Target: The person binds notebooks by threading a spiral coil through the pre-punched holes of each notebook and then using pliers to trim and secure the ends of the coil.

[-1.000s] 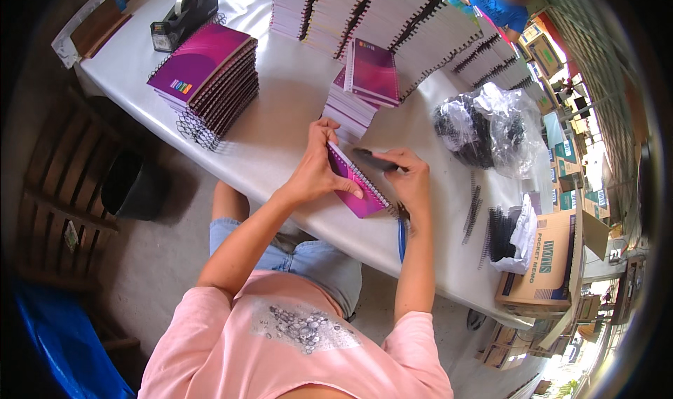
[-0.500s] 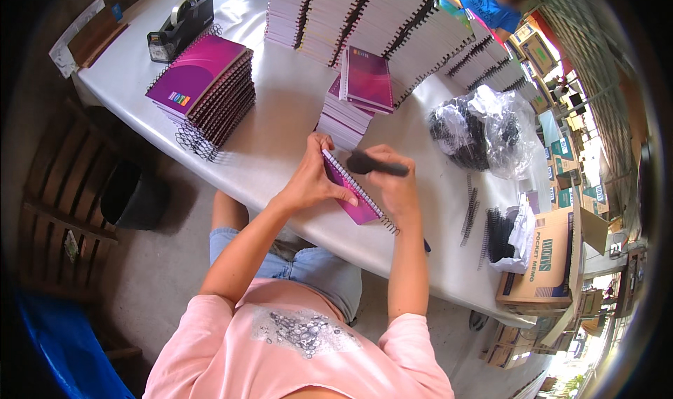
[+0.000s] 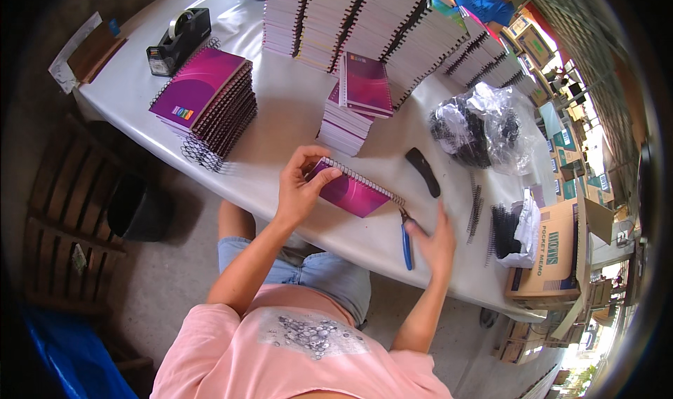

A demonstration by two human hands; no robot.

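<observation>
One end of a purple spiral notebook [image 3: 352,194] is gripped by the left hand [image 3: 301,183], thumb on the cover, at the near side of the white tabletop [image 3: 284,111]. The right hand [image 3: 436,245], blurred, is held open and empty beside blue-handled pliers [image 3: 407,246]. Beyond, a curved black tool [image 3: 423,172] is laid.

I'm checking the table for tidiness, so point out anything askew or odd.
Two things stand out. The top notebook on the middle stack sits askew, turned against those beneath it. The coil on the purple notebook in the left hand pokes past the cover's end, so it looks overlong. Nothing looks spilled.
</observation>
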